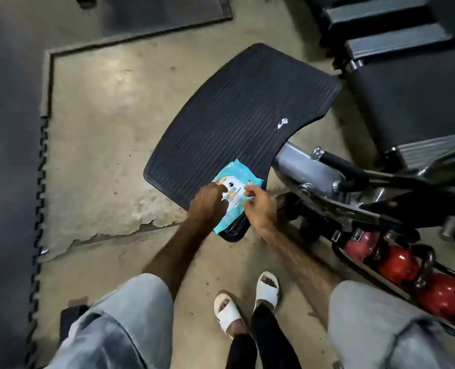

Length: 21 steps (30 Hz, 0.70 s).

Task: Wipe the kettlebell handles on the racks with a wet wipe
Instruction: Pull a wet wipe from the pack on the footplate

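A blue wet wipe pack [230, 194] lies on the near end of a black ribbed foot plate [237, 110] of a gym machine. The left hand [210, 199] has its fingers curled at the pack's white lid, pinching at the opening, while the right hand [258, 206] pinches the pack's right edge between thumb and fingers. A small key [282, 123] rests farther along the plate. Red kettlebells [399, 265] sit in a low rack [359, 271] at the right, apart from both hands

Both hands, left [207, 199] and right [258, 206], pinch a blue wet-wipe pack [230, 193] lying on a ribbed black footplate [237, 113].
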{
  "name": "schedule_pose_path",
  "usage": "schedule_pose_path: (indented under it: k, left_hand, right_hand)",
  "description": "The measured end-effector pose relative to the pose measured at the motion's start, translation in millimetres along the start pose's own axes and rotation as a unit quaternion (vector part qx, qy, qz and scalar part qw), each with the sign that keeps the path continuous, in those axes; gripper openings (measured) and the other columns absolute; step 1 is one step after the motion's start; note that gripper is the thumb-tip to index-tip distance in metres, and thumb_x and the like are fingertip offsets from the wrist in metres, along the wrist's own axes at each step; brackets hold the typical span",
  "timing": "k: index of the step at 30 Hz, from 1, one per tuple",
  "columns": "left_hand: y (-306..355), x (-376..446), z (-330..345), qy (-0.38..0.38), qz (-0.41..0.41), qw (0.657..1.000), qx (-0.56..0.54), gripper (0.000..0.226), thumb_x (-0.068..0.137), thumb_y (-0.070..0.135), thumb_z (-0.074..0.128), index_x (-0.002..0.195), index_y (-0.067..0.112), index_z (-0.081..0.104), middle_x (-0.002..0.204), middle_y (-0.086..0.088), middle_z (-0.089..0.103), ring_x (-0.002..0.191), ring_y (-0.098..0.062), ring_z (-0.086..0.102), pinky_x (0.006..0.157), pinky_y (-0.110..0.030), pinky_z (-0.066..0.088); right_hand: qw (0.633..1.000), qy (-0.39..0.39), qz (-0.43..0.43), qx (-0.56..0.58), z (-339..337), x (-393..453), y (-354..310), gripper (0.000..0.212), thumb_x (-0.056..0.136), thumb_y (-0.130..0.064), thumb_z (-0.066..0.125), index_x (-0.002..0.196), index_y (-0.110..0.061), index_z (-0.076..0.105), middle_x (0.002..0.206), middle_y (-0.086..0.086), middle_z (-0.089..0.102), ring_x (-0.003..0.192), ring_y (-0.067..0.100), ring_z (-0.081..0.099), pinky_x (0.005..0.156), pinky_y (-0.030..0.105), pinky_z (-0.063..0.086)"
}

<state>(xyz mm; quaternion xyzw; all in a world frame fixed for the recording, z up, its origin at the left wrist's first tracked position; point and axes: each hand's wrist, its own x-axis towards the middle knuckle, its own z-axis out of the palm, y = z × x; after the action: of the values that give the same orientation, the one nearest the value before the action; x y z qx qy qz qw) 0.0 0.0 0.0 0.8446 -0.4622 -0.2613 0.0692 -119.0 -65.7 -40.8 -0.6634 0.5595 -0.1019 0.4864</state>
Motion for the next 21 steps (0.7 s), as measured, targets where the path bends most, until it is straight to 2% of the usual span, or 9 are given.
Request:
schedule_pose_path:
  k: [2, 4, 6, 9, 13, 17, 21]
  left_hand:
    - [-3, 13, 13, -0.002, 0.007, 1.0, 0.024, 0.043, 0.088, 0.026, 0.058, 0.129, 0.014, 0.052, 0.134, -0.008, 0.049, 0.119, -0.028, 0.047, 0.093, -0.042, 0.045]
    - [-4, 25, 26, 0.012, 0.015, 0.998, 0.055, 0.049, 0.086, 0.035, 0.061, 0.128, 0.013, 0.05, 0.131, -0.008, 0.046, 0.117, -0.028, 0.044, 0.086, -0.043, 0.046]
    - [-3, 33, 36, 0.036, 0.013, 0.997, 0.074, 0.052, 0.082, 0.043, 0.063, 0.123, 0.012, 0.051, 0.124, -0.007, 0.047, 0.112, -0.027, 0.044, 0.079, -0.042, 0.046]
    - [0, 38, 38, 0.051, 0.011, 0.993, 0.105, 0.062, 0.076, 0.053, 0.064, 0.12, 0.012, 0.051, 0.119, -0.006, 0.048, 0.108, -0.026, 0.046, 0.076, -0.04, 0.046]
    - [5, 36, 41, 0.051, 0.015, 0.99, 0.134, 0.058, 0.083, 0.051, 0.058, 0.123, 0.01, 0.05, 0.121, -0.01, 0.046, 0.109, -0.028, 0.047, 0.08, -0.039, 0.046]
    - [4, 38, 38, 0.039, 0.042, 0.989, 0.135, 0.053, 0.088, 0.047, 0.053, 0.122, 0.008, 0.051, 0.122, -0.013, 0.048, 0.109, -0.03, 0.049, 0.084, -0.038, 0.045]
    - [-3, 40, 35, 0.02, 0.071, 0.987, 0.144, 0.054, 0.089, 0.049, 0.049, 0.125, 0.009, 0.052, 0.121, -0.013, 0.052, 0.108, -0.031, 0.052, 0.084, -0.038, 0.046]
  right_hand:
    - [0.997, 0.047, -0.053, -0.032, 8, 8, 7, 0.043, 0.074, 0.008, 0.058, 0.114, -0.008, 0.067, 0.111, 0.011, 0.068, 0.106, 0.027, 0.06, 0.096, 0.025, 0.04]
    - [0.994, 0.071, -0.069, -0.037, 17, 12, 16, 0.046, 0.071, 0.01, 0.062, 0.114, -0.007, 0.066, 0.11, 0.012, 0.065, 0.105, 0.029, 0.061, 0.097, 0.029, 0.043]
    - [0.992, 0.076, -0.092, -0.046, 22, 15, 25, 0.047, 0.07, 0.011, 0.065, 0.114, -0.008, 0.066, 0.109, 0.011, 0.064, 0.102, 0.028, 0.062, 0.096, 0.028, 0.043]
    - [0.988, 0.083, -0.12, -0.047, 22, 16, 30, 0.047, 0.071, 0.012, 0.066, 0.114, -0.006, 0.067, 0.107, 0.012, 0.063, 0.098, 0.027, 0.063, 0.093, 0.024, 0.043]
    - [0.99, 0.069, -0.111, -0.043, 21, 17, 31, 0.05, 0.073, 0.012, 0.068, 0.119, -0.006, 0.066, 0.111, 0.011, 0.064, 0.102, 0.024, 0.063, 0.098, 0.024, 0.045]
    - [0.991, 0.076, -0.103, -0.041, 21, 16, 26, 0.046, 0.077, 0.009, 0.069, 0.12, -0.007, 0.066, 0.111, 0.012, 0.065, 0.102, 0.026, 0.064, 0.099, 0.036, 0.05]
    - [0.993, 0.068, -0.091, -0.032, 20, 18, 24, 0.039, 0.081, 0.002, 0.07, 0.119, -0.007, 0.068, 0.111, 0.012, 0.068, 0.1, 0.027, 0.066, 0.097, 0.04, 0.051]
